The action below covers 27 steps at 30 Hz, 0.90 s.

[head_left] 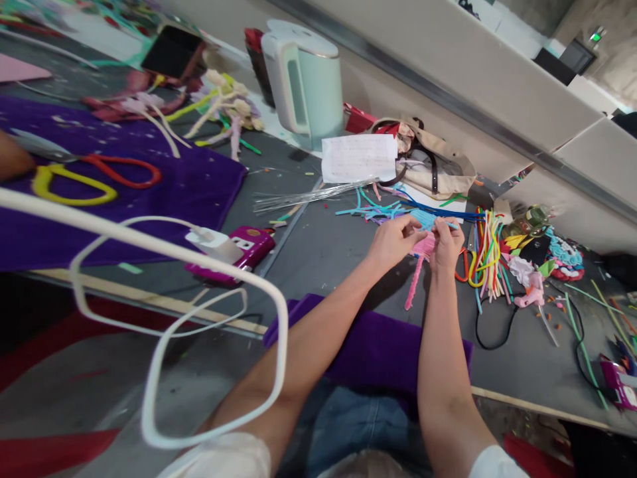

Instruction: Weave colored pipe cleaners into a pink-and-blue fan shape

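Observation:
My left hand (397,240) and my right hand (447,242) are close together over the grey table, fingers closed on a small piece made of pipe cleaners. Its upper part is light blue (423,219) and shows between and above the hands. A pink part (424,245) lies below, with a twisted pink stem (413,287) pointing down toward me. Blue pipe cleaners (371,211) lie just beyond my left hand. Beside my right hand is a bundle of coloured pipe cleaners (492,255) with yellow-handled scissors.
A pale green kettle (323,89), a white paper (358,158) and a beige bag (448,166) stand or lie at the back. A purple cloth (378,345) lies before me. At left are a white cable (283,332), a magenta power strip (253,245) and large scissors (74,186).

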Each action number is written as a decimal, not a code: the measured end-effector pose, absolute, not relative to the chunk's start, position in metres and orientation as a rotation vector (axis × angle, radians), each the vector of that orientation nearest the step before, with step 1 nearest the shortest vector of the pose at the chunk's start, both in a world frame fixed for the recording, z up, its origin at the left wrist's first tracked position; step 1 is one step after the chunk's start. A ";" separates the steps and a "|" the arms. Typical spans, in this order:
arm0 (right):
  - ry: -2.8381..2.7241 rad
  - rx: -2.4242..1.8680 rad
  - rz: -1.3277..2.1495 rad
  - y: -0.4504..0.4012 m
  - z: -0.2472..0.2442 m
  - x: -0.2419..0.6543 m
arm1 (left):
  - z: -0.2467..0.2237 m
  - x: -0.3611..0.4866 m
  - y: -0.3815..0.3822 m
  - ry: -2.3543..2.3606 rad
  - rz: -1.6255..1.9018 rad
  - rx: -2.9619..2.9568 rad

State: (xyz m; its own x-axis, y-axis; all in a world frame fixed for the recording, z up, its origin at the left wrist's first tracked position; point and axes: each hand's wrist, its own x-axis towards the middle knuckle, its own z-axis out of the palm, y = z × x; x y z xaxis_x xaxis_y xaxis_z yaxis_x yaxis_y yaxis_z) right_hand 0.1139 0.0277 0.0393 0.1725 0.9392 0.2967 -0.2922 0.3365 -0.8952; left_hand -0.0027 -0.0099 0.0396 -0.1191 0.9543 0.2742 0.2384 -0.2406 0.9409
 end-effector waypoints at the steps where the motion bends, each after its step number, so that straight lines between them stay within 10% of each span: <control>1: -1.021 -0.820 0.991 0.029 0.038 0.114 | 0.040 -0.001 -0.012 1.475 1.463 1.631; 20: -1.071 -0.636 1.235 0.024 0.045 0.118 | 0.043 -0.016 -0.009 0.764 1.073 1.049; 27: -1.035 -0.808 0.995 0.028 0.040 0.115 | 0.038 -0.001 -0.010 1.348 1.550 1.593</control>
State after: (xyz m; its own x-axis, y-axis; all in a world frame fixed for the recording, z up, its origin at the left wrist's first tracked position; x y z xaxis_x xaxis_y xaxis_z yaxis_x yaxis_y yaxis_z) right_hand 0.1154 0.0277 0.0399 0.1825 0.9338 0.3077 -0.2703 0.3486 -0.8975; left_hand -0.0011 -0.0097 0.0377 -0.1593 0.8976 0.4110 0.2822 -0.3575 0.8902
